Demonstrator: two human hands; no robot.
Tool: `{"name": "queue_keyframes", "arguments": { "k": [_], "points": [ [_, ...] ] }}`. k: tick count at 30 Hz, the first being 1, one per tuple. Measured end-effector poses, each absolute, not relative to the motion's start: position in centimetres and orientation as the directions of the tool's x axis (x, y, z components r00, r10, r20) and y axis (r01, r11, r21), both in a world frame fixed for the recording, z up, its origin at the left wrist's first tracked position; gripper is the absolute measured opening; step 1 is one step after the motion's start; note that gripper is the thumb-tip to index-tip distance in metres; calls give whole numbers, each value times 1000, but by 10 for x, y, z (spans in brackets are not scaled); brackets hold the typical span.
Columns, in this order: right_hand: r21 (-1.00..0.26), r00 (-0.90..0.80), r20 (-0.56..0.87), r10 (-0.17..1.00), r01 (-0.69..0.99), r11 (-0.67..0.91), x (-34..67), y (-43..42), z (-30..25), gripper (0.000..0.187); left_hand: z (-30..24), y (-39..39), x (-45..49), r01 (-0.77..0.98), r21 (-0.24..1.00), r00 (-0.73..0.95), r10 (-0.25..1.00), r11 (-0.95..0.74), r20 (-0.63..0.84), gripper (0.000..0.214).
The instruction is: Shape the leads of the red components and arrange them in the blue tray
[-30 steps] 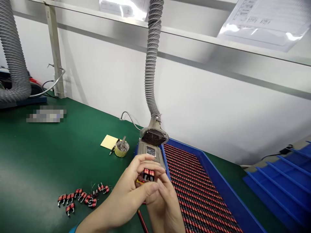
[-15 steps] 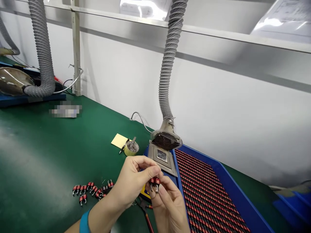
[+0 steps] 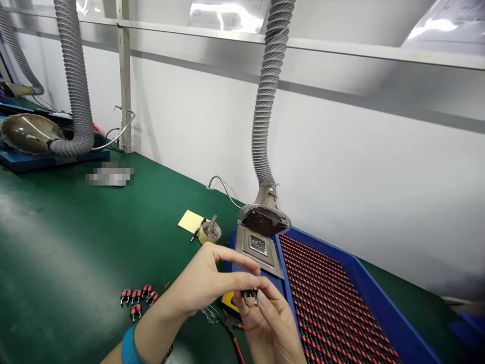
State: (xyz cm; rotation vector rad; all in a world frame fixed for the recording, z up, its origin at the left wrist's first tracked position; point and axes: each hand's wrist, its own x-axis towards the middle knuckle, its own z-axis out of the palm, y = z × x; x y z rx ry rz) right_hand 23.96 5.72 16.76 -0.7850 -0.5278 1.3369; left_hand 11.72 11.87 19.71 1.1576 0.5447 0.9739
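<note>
small wire-legged coil (image 3: 250, 296) pinched up off the bench

left hand (image 3: 200, 283) and right hand (image 3: 271, 323) meet just beside the blue tray (image 3: 382, 316), both pinched nearly shut on the coil. it looks light, with a stiff body and thin legs likely to bend: best held by the body. loose red coils (image 3: 136, 297) lie on the green mat (image 3: 56, 242). the tray holds dense rows of red coils (image 3: 333, 303); a yellow-rimmed cup (image 3: 216, 236) holds grey scraps (image 3: 209, 231).

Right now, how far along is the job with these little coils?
Done, it seems: the blue tray holds long, packed rows of red coils. In hand: the left hand and right hand pinch one small coil. Left: a few red coils on the green mat.
</note>
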Motion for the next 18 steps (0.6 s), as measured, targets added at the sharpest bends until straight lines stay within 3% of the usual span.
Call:
{"name": "queue_keyframes", "arguments": {
  "k": [5,13,15,18],
  "points": [
    [-779,185,-49,982,-622,79,240,59,161,21,192,112,131,-478,873,368,924,97,98,10],
    [-784,124,-39,991,-619,46,245,55,167,17,194,118,109,-609,769,-90,980,-194,177,3],
    [-786,113,-41,993,-617,38,246,54,170,17,197,116,93,-550,795,-142,967,-256,213,1],
    [-798,134,-62,989,-602,31,248,52,173,15,197,104,67,-229,886,-119,915,-403,386,7]
  ]
}}
